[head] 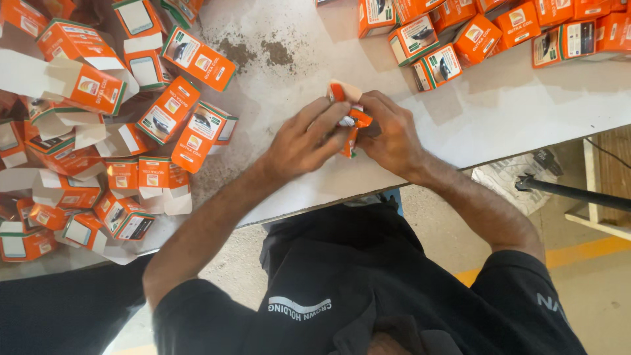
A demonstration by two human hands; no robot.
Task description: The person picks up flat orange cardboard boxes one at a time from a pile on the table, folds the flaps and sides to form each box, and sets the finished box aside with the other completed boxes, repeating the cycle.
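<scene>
Both hands meet over the white table point(499, 112), near its close edge, and they hold one small orange box point(351, 118) between them. The left hand point(302, 141) comes in from the left. Its fingers are curled around the left side of the box and press on it. The right hand point(391, 135) comes in from the right. It is bent tight around the right side of the box, with its fingers folded over the top part.

The box is long and thin. Its long side runs from far to near, tipped a little. The far end pokes up above the fingers, and a pale flap shows there. The near end points down toward the person and sticks out below the hands. Most of the middle is hidden by fingers, so I cannot tell if the flaps are tucked in.

On the left there is a big pile of open orange boxes point(164, 112) with white flaps sticking out, lying every which way. On the far right sits a group of closed orange boxes point(460, 39), packed close together. Some dark crumbs point(276, 52) lie on the table far from the hands
</scene>
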